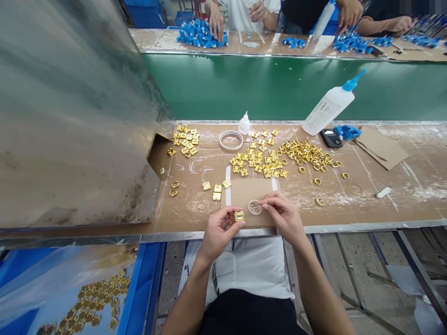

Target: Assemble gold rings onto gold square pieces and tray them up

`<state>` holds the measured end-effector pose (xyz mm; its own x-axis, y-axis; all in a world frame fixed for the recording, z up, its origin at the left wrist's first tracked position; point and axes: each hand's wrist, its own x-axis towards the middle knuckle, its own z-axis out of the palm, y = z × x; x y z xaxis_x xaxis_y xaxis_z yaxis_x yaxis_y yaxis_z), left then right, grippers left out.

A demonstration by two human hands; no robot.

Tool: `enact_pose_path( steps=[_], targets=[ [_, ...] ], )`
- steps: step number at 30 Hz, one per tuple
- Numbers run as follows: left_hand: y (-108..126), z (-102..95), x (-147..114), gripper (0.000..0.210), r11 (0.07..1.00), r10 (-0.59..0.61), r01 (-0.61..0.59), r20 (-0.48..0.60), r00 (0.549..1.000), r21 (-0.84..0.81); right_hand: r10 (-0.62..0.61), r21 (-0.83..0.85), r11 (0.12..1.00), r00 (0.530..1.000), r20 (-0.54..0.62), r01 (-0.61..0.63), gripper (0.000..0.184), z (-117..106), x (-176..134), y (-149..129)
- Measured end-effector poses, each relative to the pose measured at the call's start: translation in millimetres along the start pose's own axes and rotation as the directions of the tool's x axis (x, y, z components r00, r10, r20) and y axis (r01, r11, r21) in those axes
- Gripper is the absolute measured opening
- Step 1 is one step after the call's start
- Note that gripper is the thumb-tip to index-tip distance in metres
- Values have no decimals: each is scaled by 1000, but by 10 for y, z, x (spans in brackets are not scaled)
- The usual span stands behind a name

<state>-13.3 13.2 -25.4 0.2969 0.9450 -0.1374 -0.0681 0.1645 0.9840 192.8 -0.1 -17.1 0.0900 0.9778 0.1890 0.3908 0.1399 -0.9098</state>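
Note:
My left hand (222,229) pinches a small gold-coloured, square-ish metal piece (239,216) with knobbed corners between thumb and fingers. Closed round a thin stick, my right hand (284,215) is beside a small round clear dish (254,208); the tip of the thin stick (259,205) reaches over the dish. Under both hands lies a cardboard sheet (247,188) with white tape strips along its sides. A few similar gold pieces (217,191) rest just left of the sheet.
Beyond the hands are a heap of gold rings (307,153), gold pieces (256,156), a tape roll (231,140), a small white bottle (244,124) and a large tilted bottle (328,110). A metal housing (70,116) stands left. Other people work across the green belt (237,83).

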Motion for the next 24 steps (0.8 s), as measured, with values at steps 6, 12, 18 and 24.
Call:
enact_pose_path(
  steps=[6, 12, 18, 24],
  targets=[
    [1, -3, -2, 23, 980, 53, -68, 83, 995, 186, 214, 213, 960, 968, -135, -183, 24, 62, -84, 43],
    [-28, -15, 11, 23, 971, 57, -75, 85, 995, 227, 243, 268, 945, 952, -186, -189, 30, 85, -84, 25],
    [-45, -26, 13, 24, 974, 48, -63, 75, 996, 216, 226, 266, 951, 944, -241, -160, 29, 99, -75, -126],
    [-19, -26, 12, 23, 973, 61, -76, 75, 995, 219, 191, 252, 959, 949, -252, -127, 26, 178, -190, -336]
  ],
)
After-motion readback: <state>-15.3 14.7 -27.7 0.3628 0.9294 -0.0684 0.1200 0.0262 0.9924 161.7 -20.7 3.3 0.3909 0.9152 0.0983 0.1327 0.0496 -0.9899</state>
